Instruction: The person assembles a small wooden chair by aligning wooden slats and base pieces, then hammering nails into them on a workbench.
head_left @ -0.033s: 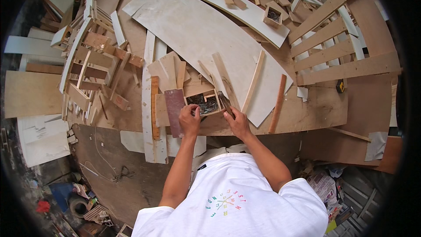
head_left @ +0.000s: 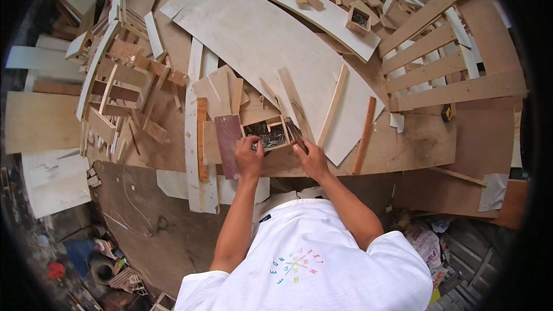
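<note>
A small wooden box full of loose dark nails sits near the table's front edge, with a short piece of light wood inside. Beside its left front corner is my left hand, fingers curled in a pinch; what they hold, if anything, is hidden. My right hand is closed around the near end of a dark, slim hand tool just right of the box. The tool's exact kind is unclear. A maroon board lies left of the box, partly behind my left hand.
Wooden strips lie on a large pale panel across the wooden table. Slatted frames stand at right, stacked wooden frames at left. Another nail box sits far right, and a tape measure near the right edge.
</note>
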